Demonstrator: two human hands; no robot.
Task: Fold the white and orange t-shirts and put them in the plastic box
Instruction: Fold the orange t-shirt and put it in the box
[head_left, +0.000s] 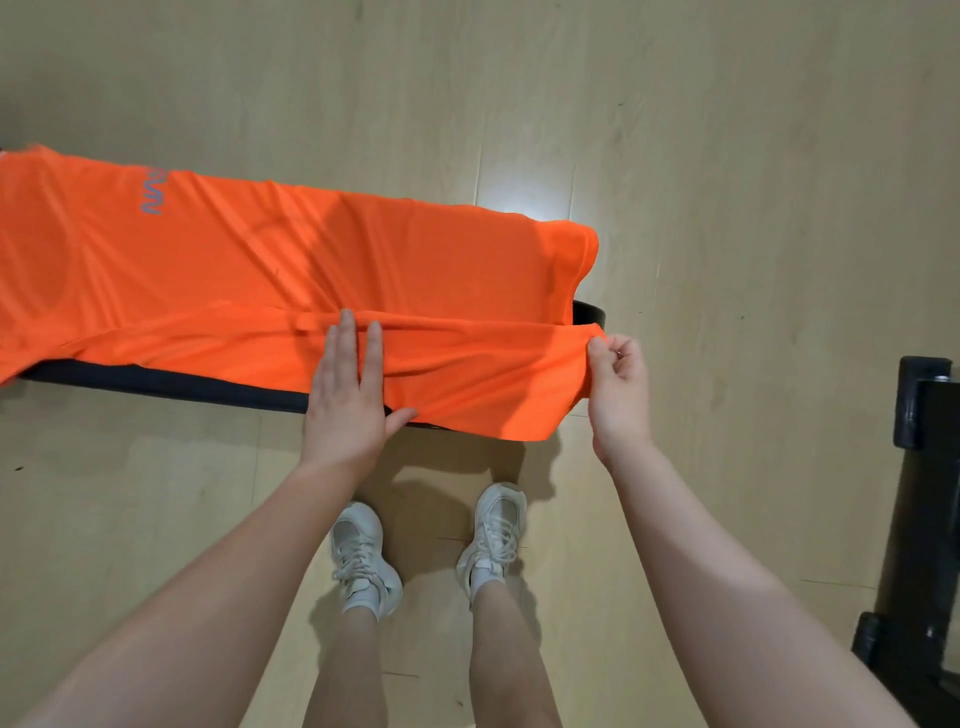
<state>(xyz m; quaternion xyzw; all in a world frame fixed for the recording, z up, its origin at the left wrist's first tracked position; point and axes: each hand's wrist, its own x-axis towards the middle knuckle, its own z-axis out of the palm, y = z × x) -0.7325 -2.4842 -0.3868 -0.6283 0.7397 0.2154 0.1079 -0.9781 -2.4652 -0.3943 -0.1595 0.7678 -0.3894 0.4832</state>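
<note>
The orange t-shirt (322, 260) lies spread along a long black bench (171, 382), with a grey logo near its left end. Its near edge is folded over toward the middle. My left hand (348, 395) presses flat on that folded strip, fingers extended, thumb tucked under the hanging cloth. My right hand (618, 384) pinches the shirt's near right corner and holds it just above the bench end. No white t-shirt and no plastic box are in view.
Pale wooden floor (727, 156) surrounds the bench. My two feet in white sneakers (363, 561) stand just in front of it. A black metal frame (924, 519) stands at the right edge of the view.
</note>
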